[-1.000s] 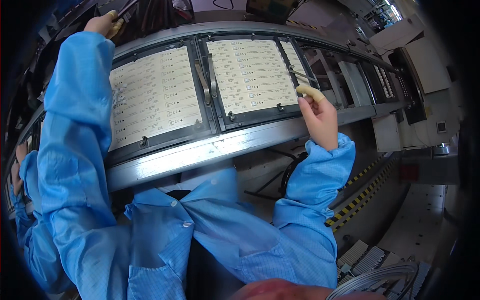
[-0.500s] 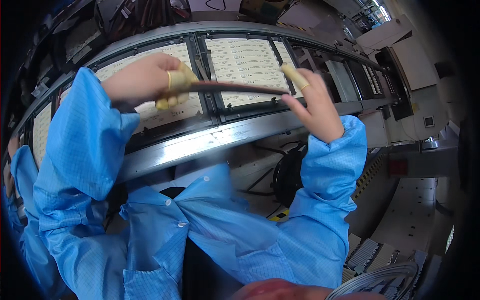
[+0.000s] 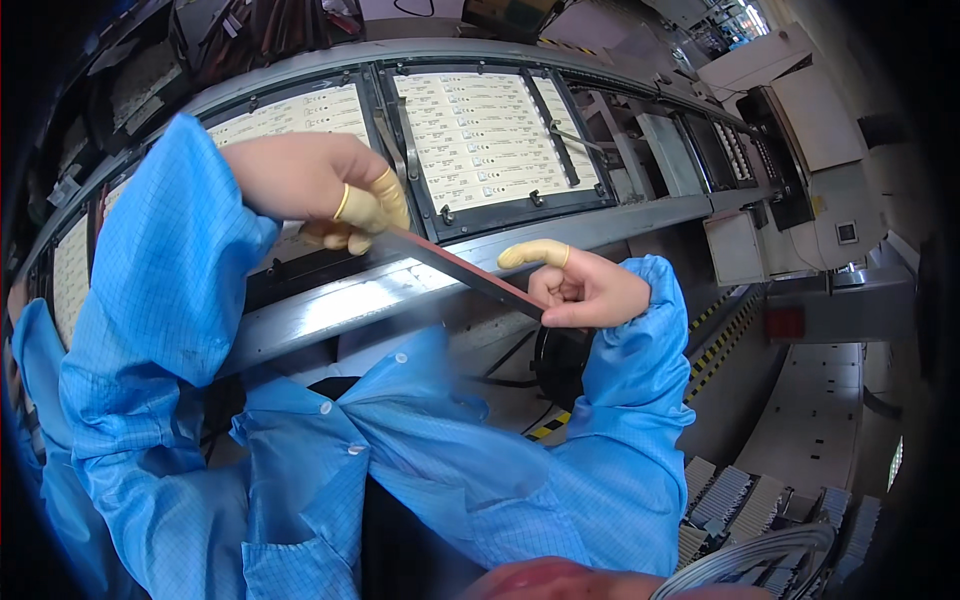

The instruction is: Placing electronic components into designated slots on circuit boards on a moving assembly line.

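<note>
A narrow dark bar with a reddish-brown edge [image 3: 455,265] slants between my two hands, over the metal rail in front of the panels. My left hand [image 3: 335,190], with yellow finger cots, is closed on its upper left end. The lower right end lies in the curled fingers of my right hand [image 3: 580,288], whose cot-covered index finger arches above the bar. Beyond them sits a white printed panel [image 3: 470,135] in a black frame [image 3: 520,210] with small dark clips. A second white panel [image 3: 290,115] is partly hidden behind my left hand and sleeve.
The metal rail [image 3: 340,305] runs along the near side of the line. Several reddish-dark bars [image 3: 275,40] are piled at the back left. Another blue sleeve [image 3: 40,350] shows at the far left. Stacked ribbed pale parts [image 3: 730,495] stand at the lower right.
My right hand has come down toward me and its fingers have curled round the bar's end. The bar, level over the panel before, now tilts down to the right.
</note>
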`<action>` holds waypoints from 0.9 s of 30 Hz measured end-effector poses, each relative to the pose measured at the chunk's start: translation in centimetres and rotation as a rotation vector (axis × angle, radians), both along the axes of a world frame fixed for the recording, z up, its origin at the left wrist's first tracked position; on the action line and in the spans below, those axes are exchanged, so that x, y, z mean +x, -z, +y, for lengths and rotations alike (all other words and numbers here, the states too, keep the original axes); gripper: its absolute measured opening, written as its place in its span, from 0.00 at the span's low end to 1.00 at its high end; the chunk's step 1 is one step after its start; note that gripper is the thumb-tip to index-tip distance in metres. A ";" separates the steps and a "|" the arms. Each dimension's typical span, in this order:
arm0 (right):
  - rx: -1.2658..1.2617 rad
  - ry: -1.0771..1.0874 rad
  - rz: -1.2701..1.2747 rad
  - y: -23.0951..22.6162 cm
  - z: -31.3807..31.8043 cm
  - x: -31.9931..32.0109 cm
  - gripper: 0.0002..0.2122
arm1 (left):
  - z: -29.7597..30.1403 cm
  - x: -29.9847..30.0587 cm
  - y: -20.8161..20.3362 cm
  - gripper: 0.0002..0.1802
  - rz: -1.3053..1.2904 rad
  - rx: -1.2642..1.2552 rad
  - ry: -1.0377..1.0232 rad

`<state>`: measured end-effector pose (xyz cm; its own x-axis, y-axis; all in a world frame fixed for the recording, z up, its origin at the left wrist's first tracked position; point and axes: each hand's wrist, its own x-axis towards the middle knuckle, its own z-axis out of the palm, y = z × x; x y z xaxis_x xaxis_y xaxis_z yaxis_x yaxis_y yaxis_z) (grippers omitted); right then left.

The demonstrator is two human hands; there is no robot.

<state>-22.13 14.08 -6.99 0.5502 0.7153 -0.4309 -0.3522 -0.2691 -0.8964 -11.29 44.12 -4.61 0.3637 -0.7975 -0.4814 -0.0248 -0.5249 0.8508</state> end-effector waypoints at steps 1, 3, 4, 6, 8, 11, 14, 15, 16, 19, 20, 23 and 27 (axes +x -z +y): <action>0.002 -0.003 0.001 -0.1 0.0 -0.2 0.30 | -0.2 0.1 -0.5 0.13 -0.066 0.049 -0.002; 0.042 0.182 -0.059 -0.3 -0.1 -0.9 0.32 | -1.2 1.9 0.4 0.17 -0.548 0.152 -0.033; -0.019 0.244 -0.119 -0.6 0.3 -0.8 0.32 | -1.2 3.5 2.2 0.18 -0.809 0.083 -0.058; -0.048 0.351 -0.266 0.4 0.4 0.2 0.31 | -2.5 5.4 3.5 0.17 -1.081 0.248 -0.238; -0.158 0.585 -0.530 1.1 1.1 1.7 0.27 | -4.2 7.4 4.6 0.16 -1.107 0.331 -0.312; -0.566 0.574 -1.047 3.6 2.3 5.9 0.24 | -5.7 10.3 6.6 0.17 -1.051 0.449 -0.348; -0.703 0.540 -1.150 6.0 3.9 9.1 0.22 | -7.3 11.3 8.2 0.17 -1.035 0.476 -0.414; -0.703 0.542 -1.152 6.7 4.0 9.9 0.22 | -7.7 11.4 8.4 0.17 -1.038 0.475 -0.414; -0.748 0.556 -1.187 7.3 4.1 10.6 0.22 | -8.0 11.5 8.6 0.17 -1.047 0.481 -0.412; -0.802 0.564 -1.196 8.9 4.0 12.0 0.22 | -8.7 11.7 8.5 0.16 -1.034 0.515 -0.398; -0.760 0.597 -1.144 8.8 4.1 12.1 0.22 | -8.5 11.7 8.3 0.16 -1.022 0.529 -0.390; -0.692 0.631 -1.055 8.6 4.2 12.1 0.22 | -8.5 11.2 7.6 0.17 -0.979 0.570 -0.395; -0.661 0.625 -1.009 8.9 4.1 12.3 0.22 | -8.9 10.7 7.0 0.18 -0.989 0.599 -0.359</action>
